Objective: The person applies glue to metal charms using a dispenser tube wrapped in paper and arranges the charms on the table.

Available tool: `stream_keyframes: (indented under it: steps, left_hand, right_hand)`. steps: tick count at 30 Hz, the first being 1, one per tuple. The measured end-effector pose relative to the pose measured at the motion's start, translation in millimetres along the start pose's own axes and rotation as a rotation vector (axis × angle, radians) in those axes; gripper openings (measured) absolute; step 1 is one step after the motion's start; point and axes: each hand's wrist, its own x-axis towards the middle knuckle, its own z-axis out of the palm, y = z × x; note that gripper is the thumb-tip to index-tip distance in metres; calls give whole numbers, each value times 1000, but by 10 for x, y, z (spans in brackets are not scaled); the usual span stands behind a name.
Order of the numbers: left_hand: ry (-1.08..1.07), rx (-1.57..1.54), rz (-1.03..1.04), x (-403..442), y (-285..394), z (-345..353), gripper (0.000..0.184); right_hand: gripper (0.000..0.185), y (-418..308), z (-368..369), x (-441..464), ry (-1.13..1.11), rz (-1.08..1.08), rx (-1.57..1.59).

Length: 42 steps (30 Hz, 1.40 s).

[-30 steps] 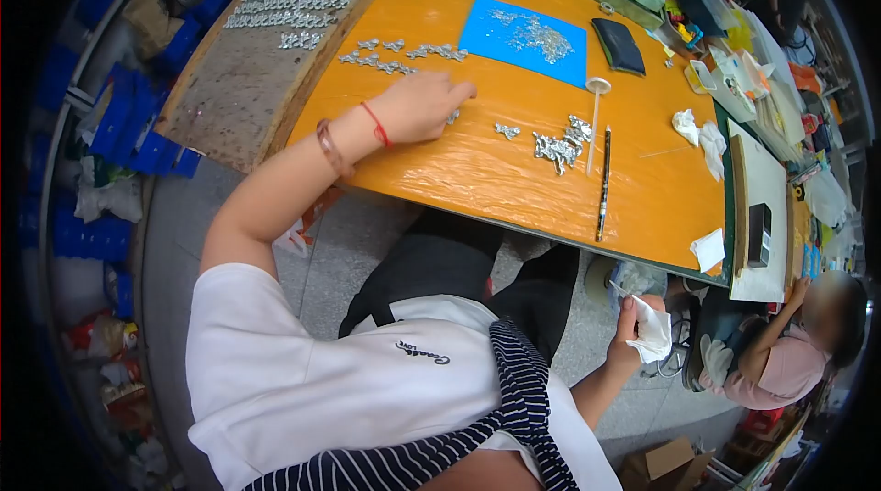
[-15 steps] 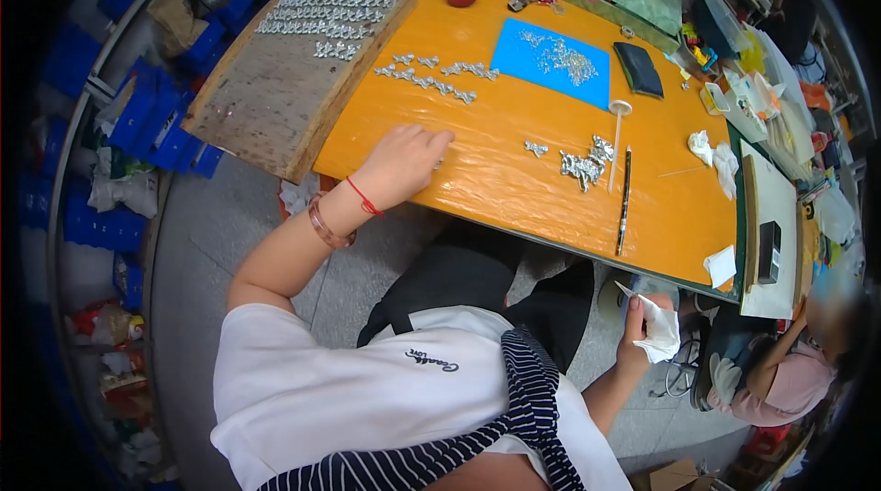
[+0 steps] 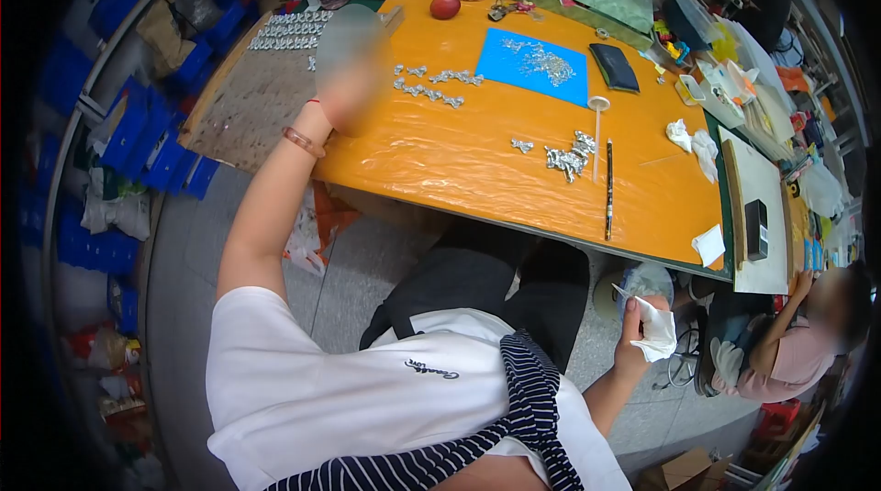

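My left hand (image 3: 349,92) is over the right part of the wooden board (image 3: 234,110), near its raised edge. A blur covers its fingers, so I cannot see whether they hold anything. Rows of small silver metal pieces (image 3: 289,30) lie at the board's far end. More silver pieces (image 3: 431,92) stand in short rows on the orange tabletop (image 3: 440,156), to the right of that hand. Below the table's front edge, my right hand (image 3: 631,349) is closed around a crumpled white tissue (image 3: 655,330). A thin pointed tip (image 3: 620,291) sticks out above its thumb.
A blue mat (image 3: 514,73) carries tiny silver bits. Near the front lie a silver pile (image 3: 571,159), a white-headed stick (image 3: 598,128) and a black pencil (image 3: 609,193). A red round fruit (image 3: 445,6) sits at the back. Another person (image 3: 794,358) sits at right.
My left hand has moved from the tabletop's front left, up and left to the wooden board. My right hand keeps the tissue in about the same place. The view has shifted slightly.
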Motion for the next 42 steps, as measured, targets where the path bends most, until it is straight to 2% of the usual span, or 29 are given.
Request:
stream_keyframes:
  steps: [11,13,20,22,23,25,26,27,28,29,31,32,34,35,37,42]
  left_hand:
    - [-72,-93,75,27,-53,-207,38]
    - [15,-126,214,76,-103,-271,32]
    - [96,-139,312,363,-163,-556,25]
    - [63,-387,198,314,-77,-732,26]
    - [66,-387,187,232,-1,-836,26]
    - [113,-630,171,8,184,-990,31]
    - [119,-617,155,-79,217,-976,31]
    - [52,-1079,184,-166,228,-953,36]
    - [-12,-1540,208,-256,236,-926,41]
    - [13,-1524,187,-342,253,-883,41]
    - [-256,-2118,318,-463,290,-772,48]
    - [-227,-2113,307,-500,296,-745,48]
    - [-401,-2260,507,-567,315,-687,49]
    - [-377,-2262,498,-585,309,-670,49]
    - [-507,-2306,623,-609,294,-665,49]
    - [-545,-2319,725,-660,300,-652,47]
  right_hand:
    - [9,80,104,150,-36,68,31]
    - [10,103,198,189,-53,85,61]
    - [11,-38,565,429,-88,120,153]
    - [11,6,669,491,-109,119,231]
    - [11,14,740,522,-119,116,234]
    - [12,6,912,592,-114,287,523]
    - [12,-42,1029,634,-130,363,736]
    - [12,-59,1127,662,-147,362,756]
    - [12,-70,1220,694,-191,430,901]
    - [13,-81,1316,727,-242,499,1047]
    - [13,-83,1511,785,-304,512,1137]
    - [12,-99,1579,806,-313,526,1181]
    - [12,-118,1664,839,-343,547,1222]
    - [12,-123,1698,858,-339,559,1227]
    - [12,-153,1754,891,-346,568,1238]
    - [19,-204,1732,923,-343,535,1267]
